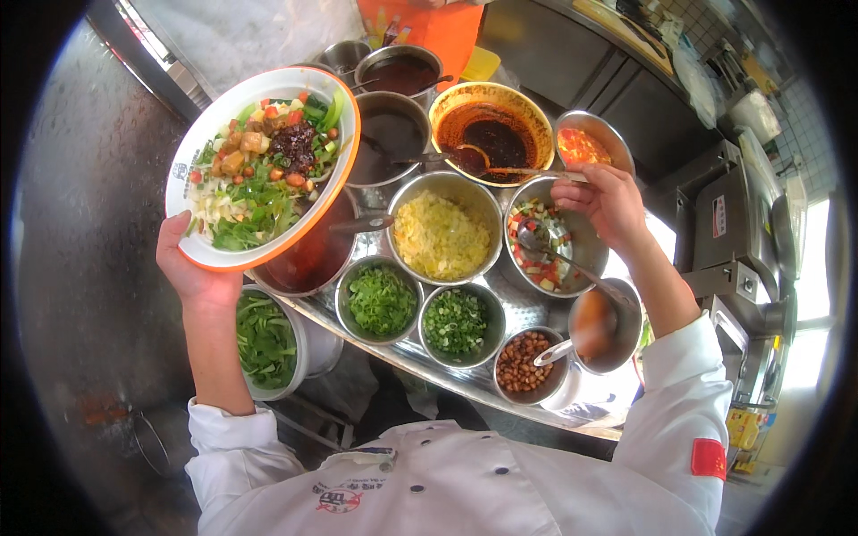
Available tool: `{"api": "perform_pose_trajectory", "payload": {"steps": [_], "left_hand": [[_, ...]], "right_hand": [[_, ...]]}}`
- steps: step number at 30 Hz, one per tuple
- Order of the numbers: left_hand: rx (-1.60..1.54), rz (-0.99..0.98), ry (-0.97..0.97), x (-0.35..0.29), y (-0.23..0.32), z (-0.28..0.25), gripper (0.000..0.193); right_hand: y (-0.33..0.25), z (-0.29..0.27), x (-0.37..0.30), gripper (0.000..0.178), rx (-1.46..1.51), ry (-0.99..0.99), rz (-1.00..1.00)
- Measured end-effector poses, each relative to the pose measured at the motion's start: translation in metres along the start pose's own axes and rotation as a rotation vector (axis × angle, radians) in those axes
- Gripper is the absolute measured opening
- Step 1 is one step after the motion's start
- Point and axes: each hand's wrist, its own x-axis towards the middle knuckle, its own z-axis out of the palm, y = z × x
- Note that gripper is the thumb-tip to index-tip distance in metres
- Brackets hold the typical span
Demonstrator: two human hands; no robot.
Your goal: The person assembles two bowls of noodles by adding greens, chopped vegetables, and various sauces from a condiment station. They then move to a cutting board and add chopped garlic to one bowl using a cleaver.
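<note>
My left hand (pixel 204 272) grips the near edge of a white bowl (pixel 195 147) with an orange rim, thumb over the lip. The bowl is held up and tilted. In it lie leafy greens, chopped vegetables, brown cubes, peanuts and a dark sauce over pale food. My right hand (pixel 608 205) is closed on the handle end of a ladle (pixel 523 171), whose head rests in a yellowish basin (pixel 534 122) of dark red chili oil. Below that hand stands a steel pot (pixel 585 241) of diced red and white vegetables with a spoon inside.
Around the basin on the metal counter (pixel 456 384) are pots of dark sauce (pixel 389 125), yellow mash (pixel 445 237), chopped herbs (pixel 382 299), green onions (pixel 454 320) and peanuts (pixel 523 359). Several utensil handles stick out. A tub of leafy greens (pixel 265 348) sits lower left.
</note>
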Motion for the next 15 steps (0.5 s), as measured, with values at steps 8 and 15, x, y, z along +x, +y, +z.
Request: {"api": "perform_pose_trajectory", "payload": {"steps": [8,15], "left_hand": [[0.021,0.004,0.027,0.007,-0.003,0.004,0.051],[-0.035,-0.085,-0.053,0.017,-0.008,0.005,0.05]], "right_hand": [[0.003,-0.006,0.013,0.029,0.272,0.143,0.096],[-0.006,-0.007,0.017,0.028,0.282,0.113,0.066]]}}
